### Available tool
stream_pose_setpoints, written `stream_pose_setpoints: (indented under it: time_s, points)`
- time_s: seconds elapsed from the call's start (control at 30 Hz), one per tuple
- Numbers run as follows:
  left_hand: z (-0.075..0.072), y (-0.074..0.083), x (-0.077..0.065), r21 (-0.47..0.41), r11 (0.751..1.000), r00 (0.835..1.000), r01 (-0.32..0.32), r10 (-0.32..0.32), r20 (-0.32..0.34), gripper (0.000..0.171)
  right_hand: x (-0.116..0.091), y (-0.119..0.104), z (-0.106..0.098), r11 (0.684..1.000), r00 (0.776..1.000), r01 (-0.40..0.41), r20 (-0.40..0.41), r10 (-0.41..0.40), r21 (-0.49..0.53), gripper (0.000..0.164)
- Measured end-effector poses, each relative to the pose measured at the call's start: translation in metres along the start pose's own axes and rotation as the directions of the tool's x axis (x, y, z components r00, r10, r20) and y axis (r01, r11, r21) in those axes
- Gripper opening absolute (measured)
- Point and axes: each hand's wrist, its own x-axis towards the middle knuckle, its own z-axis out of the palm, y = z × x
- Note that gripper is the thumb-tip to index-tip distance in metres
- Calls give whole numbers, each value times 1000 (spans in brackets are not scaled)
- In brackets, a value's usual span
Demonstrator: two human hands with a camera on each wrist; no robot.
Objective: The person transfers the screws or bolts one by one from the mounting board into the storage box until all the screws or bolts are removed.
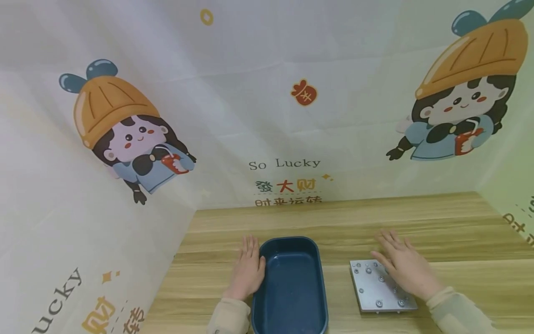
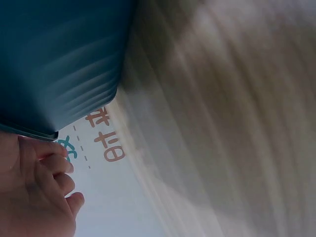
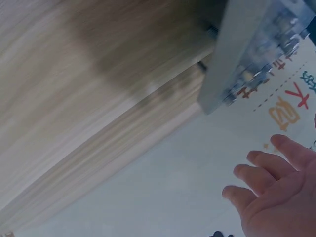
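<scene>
A deep blue rectangular tray (image 1: pixel 292 287) with rounded corners stands on the wood-grain table, nothing inside it. Along its left rim lies my left hand (image 1: pixel 247 271), fingers extended forward; in the left wrist view those fingers (image 2: pixel 54 173) show at the tray's rim (image 2: pixel 29 132). To the tray's right is a square silver metal plate (image 1: pixel 371 297) with several bolts on its top. My right hand (image 1: pixel 406 266) is over the plate's upper right part, fingers spread. In the right wrist view the hand (image 3: pixel 281 187) shows apart from the raised plate edge (image 3: pixel 232 54).
The wood-grain table (image 1: pixel 342 222) runs back to a white printed cloth (image 1: pixel 233 116) that hangs behind and on both sides. Between the tray and the plate lies a strip of tabletop.
</scene>
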Motion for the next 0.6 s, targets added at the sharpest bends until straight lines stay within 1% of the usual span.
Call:
stream_pose_setpoints:
  time_s: [0.17, 0.27, 0.43, 0.6]
  points:
    - [3, -2, 1, -21, 1000, 1000, -21, 21, -5, 54, 4, -9, 5, 999, 999, 41, -35, -41, -9, 48]
    - [3, -3, 0, -39, 999, 1000, -26, 25, -6, 53, 6, -13, 9, 999, 998, 53, -36, -54, -8, 43]
    - [5, -4, 0, -60, 998, 1000, -26, 25, -12, 53, 9, -18, 14, 996, 996, 87, -20, -87, 23, 24]
    - [6, -4, -1, -68, 997, 999, -29, 27, -20, 53, 12, -21, 19, 993, 994, 106, 17, -106, 44, 17]
